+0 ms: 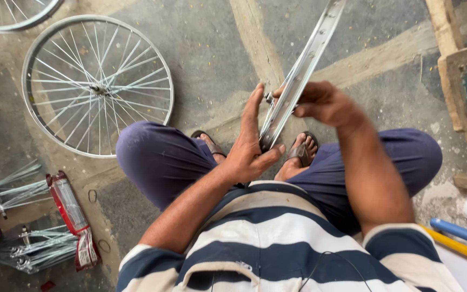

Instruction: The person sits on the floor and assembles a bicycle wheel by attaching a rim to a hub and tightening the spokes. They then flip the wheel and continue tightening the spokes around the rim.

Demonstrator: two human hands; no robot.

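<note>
my left hand [249, 148] braces the bare bicycle rim [293, 81], thumb under it; my right hand [322, 101] pinches its edge. no spokes fitted yet; a finished spoked wheel [97, 86] lies on the floor.

Bare rim [298, 75], shiny silver metal, no spokes or tyre. I see it edge-on, upright and tilted, running from between my knees up past the frame top. Spoke holes dot its inner channel.
</note>
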